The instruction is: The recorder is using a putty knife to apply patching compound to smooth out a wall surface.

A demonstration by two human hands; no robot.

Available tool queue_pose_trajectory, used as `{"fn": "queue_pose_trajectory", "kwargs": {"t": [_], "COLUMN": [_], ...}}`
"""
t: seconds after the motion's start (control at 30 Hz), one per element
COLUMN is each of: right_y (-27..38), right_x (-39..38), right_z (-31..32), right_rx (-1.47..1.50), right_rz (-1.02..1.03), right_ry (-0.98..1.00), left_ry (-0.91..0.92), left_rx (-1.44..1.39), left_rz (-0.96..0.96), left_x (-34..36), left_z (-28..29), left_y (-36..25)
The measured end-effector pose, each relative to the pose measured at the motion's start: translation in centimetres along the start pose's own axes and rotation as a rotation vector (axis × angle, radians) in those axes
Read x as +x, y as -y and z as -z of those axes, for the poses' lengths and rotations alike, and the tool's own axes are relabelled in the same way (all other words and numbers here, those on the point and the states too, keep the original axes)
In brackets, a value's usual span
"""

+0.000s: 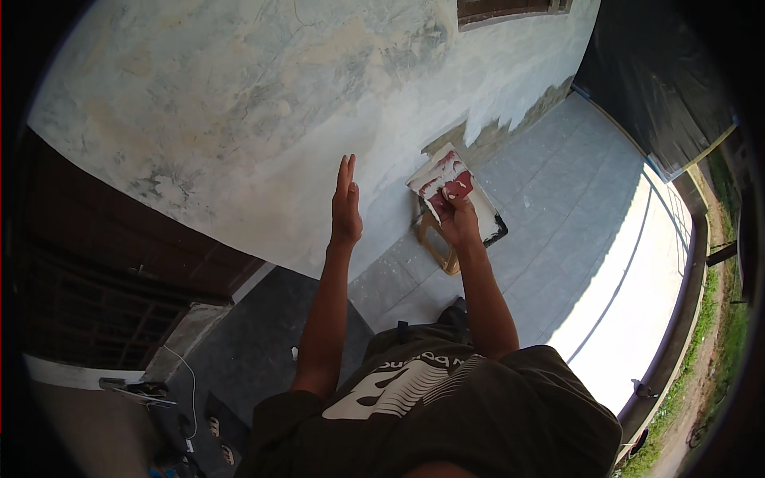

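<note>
Gripping a folded sheet of sandpaper (446, 187), my right hand (458, 219) pinches it near its lower edge, while my left hand (346, 209) is flat and open against the wall (239, 119). I judge I'm mid-sanding; next comes pressing paper to plaster. It's reddish, smeared white with dust.

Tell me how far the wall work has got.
Done: most of the wall is coated pale, though patchy. In hand: the right hand holds a flat red-and-white smeared tool near the wall, and the left hand is open flat beside it. Left: a bare darker strip along the wall's base, above the tiled floor.
</note>
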State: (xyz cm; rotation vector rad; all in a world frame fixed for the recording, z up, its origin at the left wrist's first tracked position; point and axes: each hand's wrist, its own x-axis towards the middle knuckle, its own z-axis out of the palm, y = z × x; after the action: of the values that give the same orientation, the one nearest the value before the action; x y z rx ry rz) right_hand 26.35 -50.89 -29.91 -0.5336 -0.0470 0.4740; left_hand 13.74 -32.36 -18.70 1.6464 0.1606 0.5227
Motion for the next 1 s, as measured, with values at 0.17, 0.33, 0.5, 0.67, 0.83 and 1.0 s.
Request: {"fn": "queue_pose_trajectory", "kwargs": {"t": [0.17, 0.33, 0.5, 0.67, 0.83, 1.0], "right_y": [-2.0, -4.2, -7.2, -10.3, -12.3, -13.5], "right_x": [1.4, 4.0, 7.7, 11.5, 15.2, 17.8], "right_z": [-5.0, -7.7, -10.2, -11.6, -13.5, -16.1], "right_rx": [-0.019, -0.055, -0.027, 0.008, -0.264, -0.709], "right_rz": [0.075, 0.231, 0.288, 0.381, 0.626, 0.932], "right_ry": [-0.091, -0.083, -0.085, -0.096, -0.299, -0.511], "left_ry": [0.080, 0.100, 0.159, 0.199, 0.269, 0.351], "left_rx": [-0.020, -0.040, 0.279, 0.381, 0.492, 0.436], "left_rz": [0.209, 0.403, -0.114, -0.423, -0.550, -0.537], "left_x": [4.3, 7.9, 9.6, 10.6, 13.3, 14.3], "left_z": [4.4, 6.5, 9.7, 11.0, 12.5, 12.9], "left_y": [-4.2, -7.2, -2.9, -2.6, -1.2, -2.0]}}
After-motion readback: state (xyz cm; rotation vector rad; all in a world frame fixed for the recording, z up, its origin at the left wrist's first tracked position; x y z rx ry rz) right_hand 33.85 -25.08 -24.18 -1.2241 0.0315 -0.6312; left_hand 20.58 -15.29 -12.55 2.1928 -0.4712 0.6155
